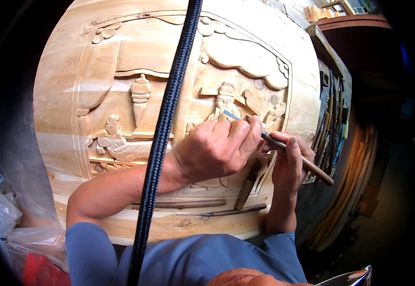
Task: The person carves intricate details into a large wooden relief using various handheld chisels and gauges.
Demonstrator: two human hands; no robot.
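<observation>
A carving chisel [319, 170] with a brown wooden handle slants over a pale carved wood panel [57, 119]. My right hand [290, 159] is closed round its handle. Curled in a fist, my left hand [219, 148] grips the metal shank, and the bluish blade sticks out past the knuckles near a bearded carved figure [226, 95]. Whether the cutting edge touches the wood is hard to tell. Another carved figure [114, 140] reclines at the left, below a carved hanging shape [141, 97]. My left hand hides part of the relief beneath it.
On the panel's near part lie a wooden handle [190, 204], a thin chisel [229, 210] and a broader wooden-handled tool [248, 188]. A tray [345, 78] of several tools stands right, above stacked boards [348, 190]. Plastic bags [33, 238] sit left. A black braided cable [169, 105] crosses the view.
</observation>
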